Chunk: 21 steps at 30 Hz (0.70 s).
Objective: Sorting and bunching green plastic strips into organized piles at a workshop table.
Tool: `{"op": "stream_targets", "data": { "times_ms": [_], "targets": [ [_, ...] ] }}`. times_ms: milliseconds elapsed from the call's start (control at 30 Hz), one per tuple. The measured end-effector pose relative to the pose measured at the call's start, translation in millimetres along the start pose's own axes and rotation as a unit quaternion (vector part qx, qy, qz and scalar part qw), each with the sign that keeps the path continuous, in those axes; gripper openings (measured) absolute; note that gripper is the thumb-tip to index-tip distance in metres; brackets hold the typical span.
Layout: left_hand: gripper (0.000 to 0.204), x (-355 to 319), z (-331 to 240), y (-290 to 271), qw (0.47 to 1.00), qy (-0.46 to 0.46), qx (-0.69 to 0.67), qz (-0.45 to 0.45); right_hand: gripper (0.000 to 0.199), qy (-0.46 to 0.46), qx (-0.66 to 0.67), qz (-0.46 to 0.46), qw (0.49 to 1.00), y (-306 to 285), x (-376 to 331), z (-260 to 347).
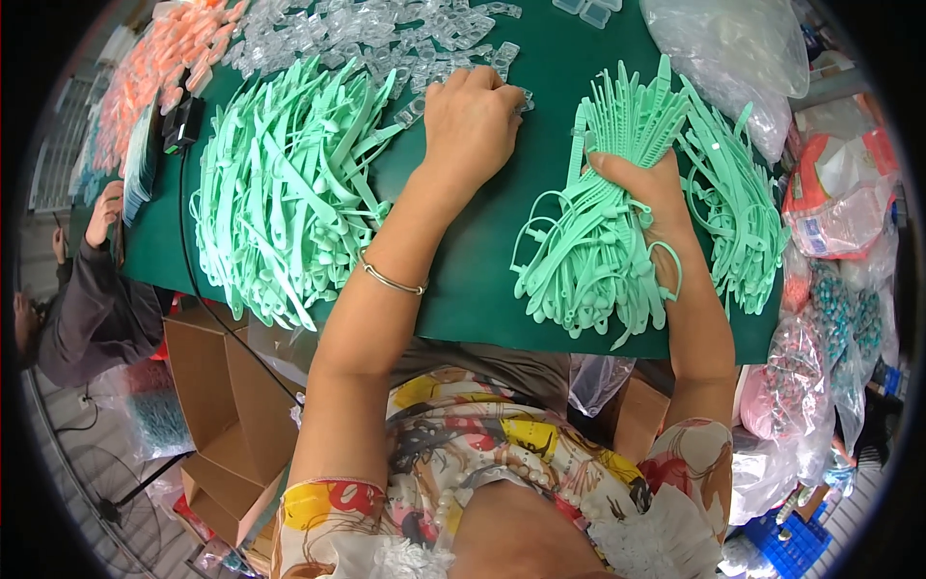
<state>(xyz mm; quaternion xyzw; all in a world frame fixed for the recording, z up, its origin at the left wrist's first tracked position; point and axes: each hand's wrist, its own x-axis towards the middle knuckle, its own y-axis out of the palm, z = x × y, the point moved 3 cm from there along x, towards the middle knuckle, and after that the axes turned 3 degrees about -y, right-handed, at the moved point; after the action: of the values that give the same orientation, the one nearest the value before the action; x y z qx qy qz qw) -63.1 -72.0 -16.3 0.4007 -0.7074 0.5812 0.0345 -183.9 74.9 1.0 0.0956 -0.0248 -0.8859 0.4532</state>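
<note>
My right hand (648, 185) is wrapped round a thick bundle of mint-green toothed plastic straps (603, 222). Their ridged ends fan out above the thumb, and looped, knobbed ends hang below the grip. At the edge of a spread of small clear plastic pieces (357, 34), my left hand (471, 121) has its fingers curled down. Its fingertips are partly hidden, so what they pinch cannot be made out; a clear piece (526, 99) lies right beside them. A large loose heap of the same straps (289, 193) lies left of my left forearm.
Another strap pile (735, 207) lies right of my right hand on the green tabletop (463, 289). Orange pieces (164, 63) and a black device with a cable (181, 125) are at left, near another person's hand (104, 212). Clear bags (733, 48) and cardboard boxes (227, 405) surround the table.
</note>
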Motion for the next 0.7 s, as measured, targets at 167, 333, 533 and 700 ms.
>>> {"op": "stream_targets", "data": {
  "times_ms": [167,333,533,700],
  "targets": [
    [0.017,-7,-4,-3,0.992,-0.017,-0.125,0.004,0.03,-0.001,0.006,0.002,1.0,1,0,0],
    [0.015,-9,-17,-7,0.943,-0.059,-0.325,0.041,0.032,0.007,-0.018,0.006,1.0,1,-3,4],
    [0.015,-11,-23,-5,0.922,-0.054,-0.383,0.015,0.036,0.013,-0.03,0.003,0.999,-1,-1,2],
    [0.015,-12,-25,-3,0.827,-0.17,-0.525,0.106,0.036,-0.003,-0.041,0.001,0.999,1,-2,4]
  ]
}}
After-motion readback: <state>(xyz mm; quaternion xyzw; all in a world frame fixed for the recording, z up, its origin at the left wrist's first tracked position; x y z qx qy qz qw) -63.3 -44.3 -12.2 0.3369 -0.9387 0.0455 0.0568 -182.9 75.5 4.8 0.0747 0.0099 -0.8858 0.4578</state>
